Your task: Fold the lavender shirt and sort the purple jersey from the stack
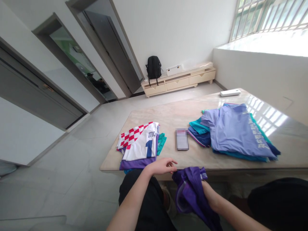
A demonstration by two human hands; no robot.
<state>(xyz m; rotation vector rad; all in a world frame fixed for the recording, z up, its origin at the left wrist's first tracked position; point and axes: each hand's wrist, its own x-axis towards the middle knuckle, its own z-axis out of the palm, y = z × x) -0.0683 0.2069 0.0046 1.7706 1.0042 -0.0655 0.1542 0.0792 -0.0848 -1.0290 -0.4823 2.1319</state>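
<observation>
A dark purple shirt (190,189) hangs bunched over my lap at the table's front edge. My right hand (211,196) grips it from the right, with the fingers hidden behind the cloth. Just above the shirt's left end is my left hand (164,166), its fingers loosely bent and apart; whether they touch the cloth I cannot tell. Left on the table lies a pile of folded shirts, topped by a white jersey (141,149) with red checks and a number 1. To the right, a lavender shirt (231,128) tops another pile of blue and teal shirts.
Between the piles, a phone-sized blurred rectangular item (182,139) lies on the marble-look table (168,117). A white oblong object (230,92) is near the far edge. Beyond stand a low cabinet (178,84) and a black backpack (154,67). My knees are under the front edge.
</observation>
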